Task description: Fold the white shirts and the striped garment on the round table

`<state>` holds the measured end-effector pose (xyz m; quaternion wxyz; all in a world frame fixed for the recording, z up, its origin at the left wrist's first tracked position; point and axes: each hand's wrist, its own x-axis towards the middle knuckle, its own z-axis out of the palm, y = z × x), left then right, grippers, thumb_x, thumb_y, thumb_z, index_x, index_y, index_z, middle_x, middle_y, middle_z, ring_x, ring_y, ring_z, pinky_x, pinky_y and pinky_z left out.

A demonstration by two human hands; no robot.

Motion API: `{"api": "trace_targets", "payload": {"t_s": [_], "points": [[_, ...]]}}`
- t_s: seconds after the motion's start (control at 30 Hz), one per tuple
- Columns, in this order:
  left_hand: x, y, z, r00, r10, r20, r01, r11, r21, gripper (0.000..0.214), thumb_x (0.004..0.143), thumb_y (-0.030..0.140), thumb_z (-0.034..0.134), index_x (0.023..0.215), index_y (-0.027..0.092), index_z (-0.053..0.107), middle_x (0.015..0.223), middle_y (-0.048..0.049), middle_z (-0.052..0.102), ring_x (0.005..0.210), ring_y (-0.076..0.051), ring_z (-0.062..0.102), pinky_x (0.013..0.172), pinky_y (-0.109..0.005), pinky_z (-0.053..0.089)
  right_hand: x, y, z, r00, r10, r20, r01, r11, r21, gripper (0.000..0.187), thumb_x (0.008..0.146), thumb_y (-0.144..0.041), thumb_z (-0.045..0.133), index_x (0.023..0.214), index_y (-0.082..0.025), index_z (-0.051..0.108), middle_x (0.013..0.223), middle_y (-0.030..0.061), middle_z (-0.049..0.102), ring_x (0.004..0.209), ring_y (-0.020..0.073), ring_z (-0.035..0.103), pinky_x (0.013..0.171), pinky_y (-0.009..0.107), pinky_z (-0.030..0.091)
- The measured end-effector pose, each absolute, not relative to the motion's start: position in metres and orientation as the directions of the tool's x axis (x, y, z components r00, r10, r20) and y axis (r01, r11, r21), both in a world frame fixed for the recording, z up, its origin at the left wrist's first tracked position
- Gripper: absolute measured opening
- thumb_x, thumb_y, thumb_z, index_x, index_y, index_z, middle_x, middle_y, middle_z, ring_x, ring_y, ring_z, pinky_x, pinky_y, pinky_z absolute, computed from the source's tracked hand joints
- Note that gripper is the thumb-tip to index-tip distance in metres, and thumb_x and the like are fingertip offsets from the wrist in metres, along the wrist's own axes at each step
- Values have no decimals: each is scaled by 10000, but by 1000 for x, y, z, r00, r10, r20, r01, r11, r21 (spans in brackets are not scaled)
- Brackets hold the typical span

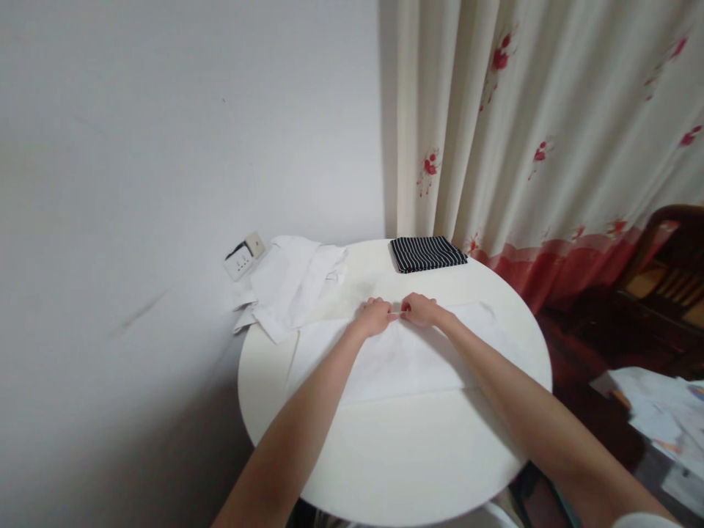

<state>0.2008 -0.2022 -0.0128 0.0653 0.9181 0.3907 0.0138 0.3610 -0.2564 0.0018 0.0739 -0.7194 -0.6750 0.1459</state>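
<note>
A white cloth (407,367) lies spread out in a wide strip across the round table. At the middle of its far edge, my left hand (376,316) pinches the fabric between thumb and fingers. Close beside it, my right hand (420,309) grips the same edge. A short bit of the edge shows between the two thumbs, slightly raised. My forearms pass over the cloth and hide parts of its left and right sides. What kind of garment or linen it is, I cannot tell.
The white table (407,455) stands against the wall. A crumpled white cloth (291,282) lies at its back left, below wall sockets (245,257). A folded black-and-white striped cloth (427,254) rests at the back. Flowered curtains (522,132), a wooden chair (671,271) and papers (660,411) are on the right.
</note>
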Motion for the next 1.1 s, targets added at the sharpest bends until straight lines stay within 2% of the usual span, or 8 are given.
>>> {"api": "trace_targets", "payload": {"t_s": [0.17,0.37,0.5,0.67,0.77,0.87,0.97,1.1], "points": [[202,-214,-11,671,742,11,737,-668,109,323,1006,376,446,1071,177,691,1215,-143,638,1213,-318,544,973,-422,470,356,-261,-2,38,999,-36,962,-46,-268,173,906,-268,591,975,-184,726,1100,114,706,1076,278,601,959,464,361],[202,-215,-7,686,727,10,721,-682,118,320,1018,326,426,1050,166,701,1155,-127,666,1123,-263,618,962,-356,482,345,-276,2,-4,990,140,987,26,-156,276,934,-170,464,1065,-169,706,1231,158,638,1219,306,484,1079,505,201],[204,-215,-10,662,750,21,744,-660,104,302,1019,290,432,1054,159,702,1120,-138,685,1088,-270,642,928,-360,492,343,-272,-5,37,993,114,983,-15,-182,262,953,-213,469,1088,-180,691,1230,151,636,1201,301,498,1044,463,277],[204,-226,-11,644,760,92,753,-650,98,306,1025,277,441,1287,217,587,1203,-110,676,1162,-258,611,981,-390,472,344,-272,-17,123,987,101,969,-98,-225,278,979,-291,467,1164,-183,645,1212,151,639,1145,292,537,941,388,399],[206,-239,-14,645,750,146,748,-659,76,367,1020,188,369,1336,193,556,1363,-145,594,1293,-279,533,1101,-476,375,343,-277,-23,186,972,147,962,-149,-228,336,975,-331,474,1233,-157,603,1274,177,601,1191,313,508,974,408,402],[214,-252,-24,719,675,167,675,-735,61,515,970,99,324,1475,144,416,1578,-155,387,1476,-273,317,1199,-510,227,343,-280,-31,259,939,227,951,-207,-229,366,993,-302,404,1283,-152,570,1369,196,543,1288,337,445,1093,530,297],[221,-258,-35,756,647,98,637,-762,111,613,962,162,332,1563,86,238,1635,-165,273,1514,-270,239,1217,-503,206,347,-277,-38,349,913,209,918,-289,-270,434,1017,-291,299,1355,-140,525,1483,220,451,1404,357,339,1131,638,180],[222,-256,-42,736,672,76,658,-738,149,596,1010,286,261,1566,71,236,1642,-156,258,1528,-260,201,1233,-473,181,349,-272,-40,429,891,150,868,-360,-343,561,1014,-377,321,1489,-84,379,1597,243,291,1494,364,207,1157,604,177]]}}
